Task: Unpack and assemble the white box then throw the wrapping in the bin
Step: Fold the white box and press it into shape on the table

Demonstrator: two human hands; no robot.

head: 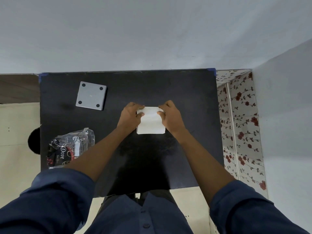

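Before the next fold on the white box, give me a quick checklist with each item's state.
1. Left hand on the white box, at its far left corner: ok.
2. Right hand on its far right corner: ok.
3. Box out of its wrapping: ok.
4. Box assembled: not ok, it lies flat on the black table.
5. Wrapping binned: not ok, it sits at the table's near left.
6. Bin located: cannot tell.

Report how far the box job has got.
Unpacking looks done: the crumpled clear wrapping lies empty on the black table. Assembly is in hand: left hand and right hand grip the flat white box at its far edge. Binning the wrapping remains.
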